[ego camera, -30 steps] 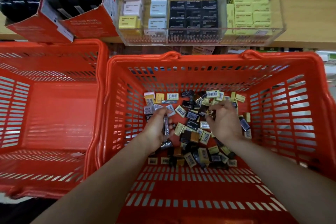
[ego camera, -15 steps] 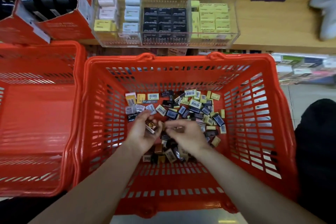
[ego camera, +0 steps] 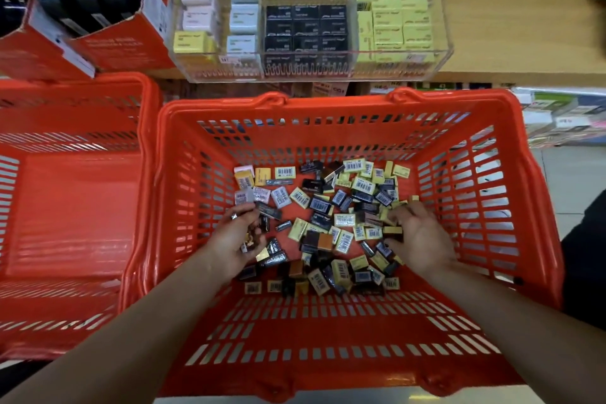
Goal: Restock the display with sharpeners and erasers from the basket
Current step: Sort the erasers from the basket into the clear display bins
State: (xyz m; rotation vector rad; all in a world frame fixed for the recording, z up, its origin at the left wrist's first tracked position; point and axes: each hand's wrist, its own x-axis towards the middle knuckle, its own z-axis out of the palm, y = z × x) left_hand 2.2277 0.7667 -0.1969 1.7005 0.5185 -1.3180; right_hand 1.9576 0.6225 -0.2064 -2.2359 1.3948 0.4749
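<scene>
An orange basket [ego camera: 331,108] holds a loose pile of small wrapped erasers and sharpeners [ego camera: 331,203], yellow, black, grey and brown. My left hand [ego camera: 234,241] is inside the basket at the pile's left edge, fingers curled round several small dark and gold pieces. My right hand [ego camera: 418,238] lies on the right side of the pile, fingers curled over a dark piece with a tan edge. Above the basket stands the clear acrylic display [ego camera: 308,74] with compartments of pastel, black and yellow-green boxed erasers.
A second orange basket [ego camera: 75,207] sits to the left, nothing in it. Orange cartons [ego camera: 108,49] of dark items stand at upper left on the wooden shelf [ego camera: 511,43]. Lower shelf goods show at right [ego camera: 557,115]. Something dark stands at the far right [ego camera: 587,256].
My hands were together at the pile's centre half a second ago. They have spread apart, the left still holding small pieces, the right moved to the right side of the pile.
</scene>
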